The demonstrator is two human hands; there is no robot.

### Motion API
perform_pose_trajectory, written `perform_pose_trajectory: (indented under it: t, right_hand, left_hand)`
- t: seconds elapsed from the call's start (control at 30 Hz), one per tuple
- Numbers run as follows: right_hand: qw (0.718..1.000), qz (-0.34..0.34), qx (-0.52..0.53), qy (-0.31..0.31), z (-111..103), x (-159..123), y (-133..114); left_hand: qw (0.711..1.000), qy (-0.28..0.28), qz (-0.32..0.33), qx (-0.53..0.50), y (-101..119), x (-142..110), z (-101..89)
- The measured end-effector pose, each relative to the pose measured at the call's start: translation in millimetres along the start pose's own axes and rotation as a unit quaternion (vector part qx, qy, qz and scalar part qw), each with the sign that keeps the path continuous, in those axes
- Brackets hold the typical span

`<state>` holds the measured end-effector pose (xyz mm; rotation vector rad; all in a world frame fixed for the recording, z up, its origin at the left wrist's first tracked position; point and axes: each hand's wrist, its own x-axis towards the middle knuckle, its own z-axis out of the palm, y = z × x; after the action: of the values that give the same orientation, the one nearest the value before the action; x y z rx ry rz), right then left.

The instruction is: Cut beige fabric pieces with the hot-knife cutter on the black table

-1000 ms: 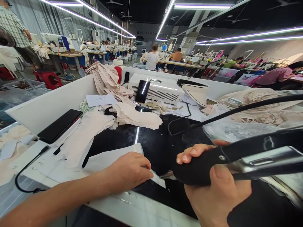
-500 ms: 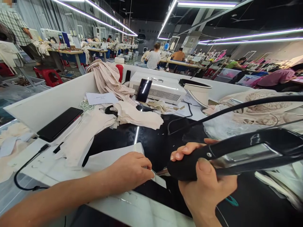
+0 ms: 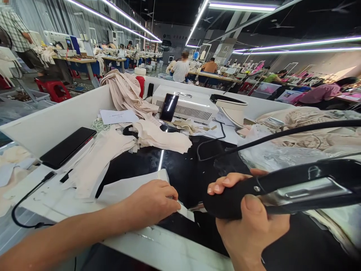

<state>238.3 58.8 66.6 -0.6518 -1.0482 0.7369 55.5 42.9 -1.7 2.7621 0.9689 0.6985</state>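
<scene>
My left hand point(image 3: 158, 201) rests near the table's front edge, its thumb and fingers pinched on a white sheet point(image 3: 186, 211). Part of that sheet reaches out behind the hand, and a narrow end sticks out past the fingertips. In my right hand point(image 3: 251, 226) is a black corded hand tool point(image 3: 225, 199) with a shiny metal plate along its side. Its thin metal tip points left, close to the sheet's narrow end; whether they touch I cannot tell. Pale cut fabric pieces point(image 3: 166, 136) lie in stacks beyond my left hand, with more pieces point(image 3: 96, 162) to the left.
A black phone point(image 3: 67, 147) lies at the left, and another phone point(image 3: 169, 107) leans on a white vented box point(image 3: 194, 107). The tool's cable point(image 3: 296, 130) crosses the right side above a clear plastic bag point(image 3: 270, 154). Co-workers sit at sewing tables further back.
My right hand and the tool have shifted slightly right, and the tip has drawn back from the sheet. My left hand keeps its pinch. The whole view has drifted a little.
</scene>
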Motion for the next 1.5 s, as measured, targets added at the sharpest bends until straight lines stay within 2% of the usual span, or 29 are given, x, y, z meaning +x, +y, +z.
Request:
perform_pose_trajectory:
  t: [0.2, 0.33, 0.87, 1.1, 1.23, 1.5]
  right_hand:
    - [1.000, 0.020, -0.001, -0.009, 1, 1, -4]
    - [1.000, 0.005, 0.030, -0.005, 4, -4, -4]
    - [0.999, 0.006, 0.022, -0.033, 10, -12, 1]
    - [1.000, 0.006, 0.023, -0.008, 2, -8, -4]
    - [1.000, 0.005, 0.009, -0.018, -4, -8, -4]
    - [1.000, 0.001, 0.004, -0.010, -2, -10, -3]
  left_hand:
    - [1.000, 0.011, -0.004, -0.009, 0, 0, -0.1]
    - [1.000, 0.021, -0.003, -0.012, 0, 0, -0.8]
    - [1.000, 0.009, -0.012, -0.022, -1, -1, -1.9]
    - [0.999, 0.019, -0.008, -0.028, -1, 0, -2.9]
    - [0.999, 0.024, -0.010, -0.030, -1, 0, -3.2]
    - [0.999, 0.026, -0.014, -0.027, 0, 0, -3.1]
